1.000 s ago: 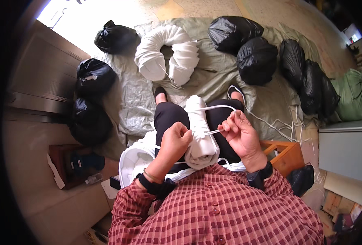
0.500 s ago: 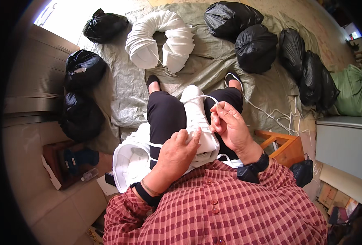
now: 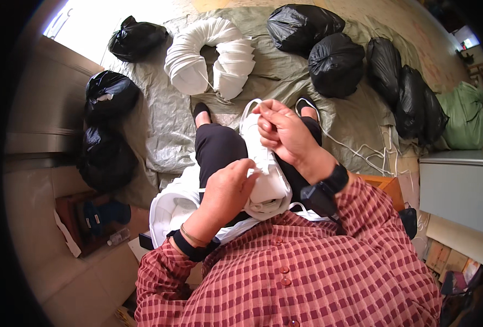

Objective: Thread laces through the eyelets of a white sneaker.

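Cord (image 3: 250,104) loops over the white bundle (image 3: 267,174) on our lap; our right hand (image 3: 286,132) pinches it at the top, our left hand (image 3: 228,188) clamps the roll. Binding looks partway done, knot not yet tied, loose cord trailing

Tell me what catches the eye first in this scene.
Dead centre, the left hand presses on a white rolled bundle lying on the lap, while the right hand pinches a white cord at its far end. Beyond the feet, a curved stack of white material lies on a grey tarp, with black bags ringed around it.
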`<action>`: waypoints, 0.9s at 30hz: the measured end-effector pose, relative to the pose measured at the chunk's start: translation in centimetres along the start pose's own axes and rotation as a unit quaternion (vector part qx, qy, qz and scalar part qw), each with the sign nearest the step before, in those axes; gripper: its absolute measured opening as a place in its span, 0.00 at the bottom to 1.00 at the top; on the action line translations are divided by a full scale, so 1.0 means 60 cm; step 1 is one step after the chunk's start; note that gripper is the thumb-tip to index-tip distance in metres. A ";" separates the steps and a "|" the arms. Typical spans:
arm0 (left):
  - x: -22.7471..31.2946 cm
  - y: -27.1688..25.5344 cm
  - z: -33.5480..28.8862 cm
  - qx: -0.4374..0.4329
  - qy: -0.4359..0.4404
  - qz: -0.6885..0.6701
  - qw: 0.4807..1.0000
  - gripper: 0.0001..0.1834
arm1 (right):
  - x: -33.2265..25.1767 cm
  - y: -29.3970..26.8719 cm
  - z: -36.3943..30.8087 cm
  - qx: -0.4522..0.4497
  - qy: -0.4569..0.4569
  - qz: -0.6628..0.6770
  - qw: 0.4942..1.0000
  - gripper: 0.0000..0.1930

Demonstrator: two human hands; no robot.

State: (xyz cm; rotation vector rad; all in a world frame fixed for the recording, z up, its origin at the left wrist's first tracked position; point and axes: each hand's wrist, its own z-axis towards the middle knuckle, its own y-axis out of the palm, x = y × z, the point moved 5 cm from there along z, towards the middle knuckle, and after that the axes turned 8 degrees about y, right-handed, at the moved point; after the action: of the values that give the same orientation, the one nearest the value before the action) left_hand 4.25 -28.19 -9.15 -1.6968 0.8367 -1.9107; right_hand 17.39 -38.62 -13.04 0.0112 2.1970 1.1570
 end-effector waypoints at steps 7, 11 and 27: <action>-0.016 -0.017 -0.001 -0.112 0.001 0.066 0.992 0.09 | 0.009 -0.044 -0.020 0.030 0.012 0.076 0.997 0.08; 0.000 -0.026 0.014 -0.045 0.215 0.374 0.901 0.10 | 0.017 -0.055 -0.017 0.063 -0.003 0.105 0.992 0.09; -0.104 -0.100 -0.160 0.180 0.007 0.391 0.903 0.12 | -0.145 -0.204 -0.262 0.177 -0.192 0.187 0.947 0.06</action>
State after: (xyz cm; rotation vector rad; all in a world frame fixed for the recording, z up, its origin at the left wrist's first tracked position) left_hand -3.95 -18.26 -10.01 -0.9145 0.9141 -1.3921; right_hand 19.09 -60.20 -11.13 0.7714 2.0601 0.8393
